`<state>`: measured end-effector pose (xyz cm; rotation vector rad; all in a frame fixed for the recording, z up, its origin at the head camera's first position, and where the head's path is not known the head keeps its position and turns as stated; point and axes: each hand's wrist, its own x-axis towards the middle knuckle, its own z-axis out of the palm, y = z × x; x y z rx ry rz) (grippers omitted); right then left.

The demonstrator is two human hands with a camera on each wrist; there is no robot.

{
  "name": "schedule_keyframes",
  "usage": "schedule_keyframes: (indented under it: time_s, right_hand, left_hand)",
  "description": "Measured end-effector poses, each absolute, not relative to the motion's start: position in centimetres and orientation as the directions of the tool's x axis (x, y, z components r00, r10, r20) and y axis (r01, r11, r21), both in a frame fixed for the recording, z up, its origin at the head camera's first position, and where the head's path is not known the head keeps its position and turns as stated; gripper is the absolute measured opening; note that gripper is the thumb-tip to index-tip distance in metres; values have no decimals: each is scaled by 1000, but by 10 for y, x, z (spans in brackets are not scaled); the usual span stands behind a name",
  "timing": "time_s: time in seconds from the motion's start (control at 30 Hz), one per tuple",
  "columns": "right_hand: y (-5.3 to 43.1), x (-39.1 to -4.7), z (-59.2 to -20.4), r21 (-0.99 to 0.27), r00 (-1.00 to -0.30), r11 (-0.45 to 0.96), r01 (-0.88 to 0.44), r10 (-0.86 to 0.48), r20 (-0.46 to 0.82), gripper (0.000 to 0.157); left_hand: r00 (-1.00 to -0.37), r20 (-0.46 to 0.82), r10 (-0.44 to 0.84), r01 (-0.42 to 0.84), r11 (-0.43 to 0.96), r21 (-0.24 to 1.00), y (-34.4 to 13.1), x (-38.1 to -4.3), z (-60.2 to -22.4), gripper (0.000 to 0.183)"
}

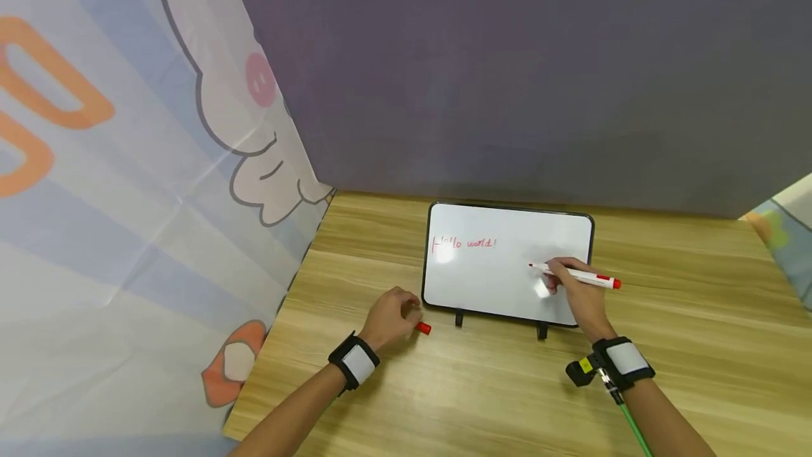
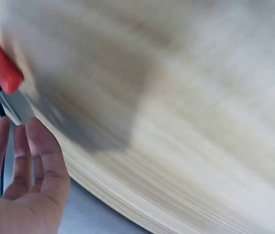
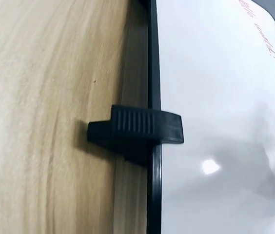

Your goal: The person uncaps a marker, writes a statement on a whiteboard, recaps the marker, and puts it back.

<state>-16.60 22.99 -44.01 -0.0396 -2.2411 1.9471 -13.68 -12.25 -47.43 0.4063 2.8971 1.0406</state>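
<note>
My right hand [image 1: 579, 295] pinches a white marker with a red end [image 1: 586, 277]. Its red tip is at the whiteboard [image 1: 501, 281], right of the middle; whether it touches the surface I cannot tell. Red handwriting [image 1: 465, 243] reading "Hello world!" runs across the board's upper left. Beside the board's lower left corner, my left hand [image 1: 392, 317] has loosely bent fingers, with a red marker cap [image 1: 423, 328] close by. The left wrist view shows a gap between that cap [image 2: 2, 68] and the fingertips [image 2: 37, 129]. Only a sliver of the right hand enters the right wrist view.
Black feet [image 1: 542, 331] hold the board's lower edge on the wooden table [image 1: 679, 316]. A grey panel [image 1: 507, 76] rises behind the table, and a printed cloth [image 1: 158, 245] hangs at the left. A green cable [image 1: 634, 429] runs from the right wrist strap.
</note>
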Motion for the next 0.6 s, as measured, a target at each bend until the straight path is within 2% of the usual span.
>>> schedule_keyframes:
  time_s: [0.27, 0.43, 0.6]
  right_hand:
    - [236, -159, -438, -989, -985, 123, -77, 144, 95, 31]
    - [240, -153, -434, -993, -985, 111, -46, 159, 63, 30]
    - [252, -152, -449, -986, -978, 119, -115, 160, 133, 27]
  left_hand:
    - [-924, 39, 380, 347, 792, 503, -122, -124, -480, 21]
    - [-887, 78, 455, 443, 791, 422, -122, -123, -481, 26]
    - [-863, 127, 489, 494, 764, 415, -122, -123, -484, 20]
